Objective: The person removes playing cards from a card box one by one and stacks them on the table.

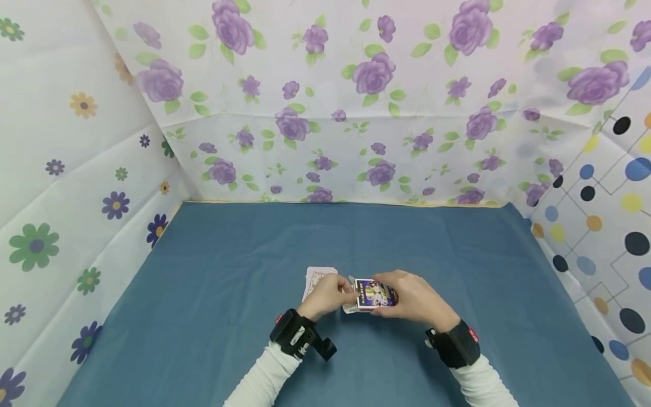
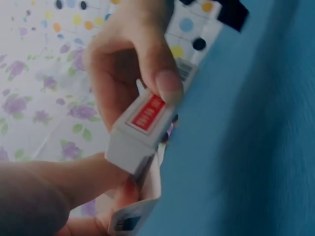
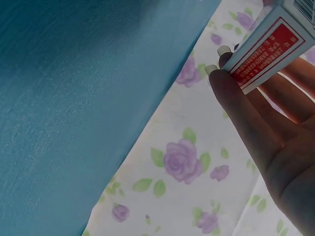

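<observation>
A small playing-card box (image 1: 373, 293) with a purple picture face is held above the blue cloth in the head view. My right hand (image 1: 418, 298) grips its right end, thumb along one narrow side and fingers along the other. At the left end the flap (image 2: 150, 189) stands open. My left hand (image 1: 325, 295) pinches the box at this open end, thumb and finger by the flap. The inside of the box is hidden. A red label with white characters marks the box's narrow side (image 3: 268, 54). Just behind the left hand lies a stack of playing cards (image 1: 316, 277), partly covered by it.
Blue cloth (image 1: 229, 265) covers the table. White sheets stand around it: purple roses at the back (image 1: 376, 141), daisies on the left (image 1: 61, 226), coloured dots on the right (image 1: 600, 226). Both wrists carry black camera straps (image 1: 295, 333).
</observation>
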The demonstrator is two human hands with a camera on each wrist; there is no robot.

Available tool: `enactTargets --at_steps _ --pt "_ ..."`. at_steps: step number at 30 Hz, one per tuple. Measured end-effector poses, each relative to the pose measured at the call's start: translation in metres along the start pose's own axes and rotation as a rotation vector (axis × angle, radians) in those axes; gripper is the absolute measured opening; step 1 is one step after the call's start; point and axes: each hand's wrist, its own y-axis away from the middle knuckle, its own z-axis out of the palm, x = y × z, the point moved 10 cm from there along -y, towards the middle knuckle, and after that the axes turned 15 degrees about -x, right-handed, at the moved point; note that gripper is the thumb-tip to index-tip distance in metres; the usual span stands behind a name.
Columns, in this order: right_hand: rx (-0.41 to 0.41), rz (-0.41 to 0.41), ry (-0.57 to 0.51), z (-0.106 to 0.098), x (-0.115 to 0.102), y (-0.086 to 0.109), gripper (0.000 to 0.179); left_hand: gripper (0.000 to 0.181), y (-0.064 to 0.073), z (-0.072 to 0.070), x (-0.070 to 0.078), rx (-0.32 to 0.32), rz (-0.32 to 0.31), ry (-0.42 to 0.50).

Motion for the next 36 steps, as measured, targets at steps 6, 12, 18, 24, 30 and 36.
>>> enactTargets --at_steps 6,12,18,24,30,36 --pt "-0.006 0.011 -0.008 -0.002 0.002 0.001 0.066 0.020 -0.007 0.003 -0.013 -0.061 -0.029 0.153" --pt "-0.007 0.015 -0.007 -0.002 0.004 0.001 0.066 0.022 -0.007 0.004 -0.022 -0.130 -0.029 0.274" --pt "-0.008 0.040 0.015 -0.002 0.008 0.001 0.066 0.019 -0.003 0.000 -0.029 -0.154 -0.041 0.346" --pt "-0.022 0.054 0.027 0.001 0.011 0.000 0.067 0.025 0.001 -0.003 -0.034 -0.180 -0.013 0.390" --pt "-0.028 0.074 0.038 0.001 0.014 -0.001 0.065 0.028 0.002 -0.005 -0.041 -0.195 -0.013 0.427" --pt "-0.032 0.093 0.063 0.003 0.015 -0.002 0.066 0.018 0.006 -0.009 -0.043 -0.179 0.010 0.434"
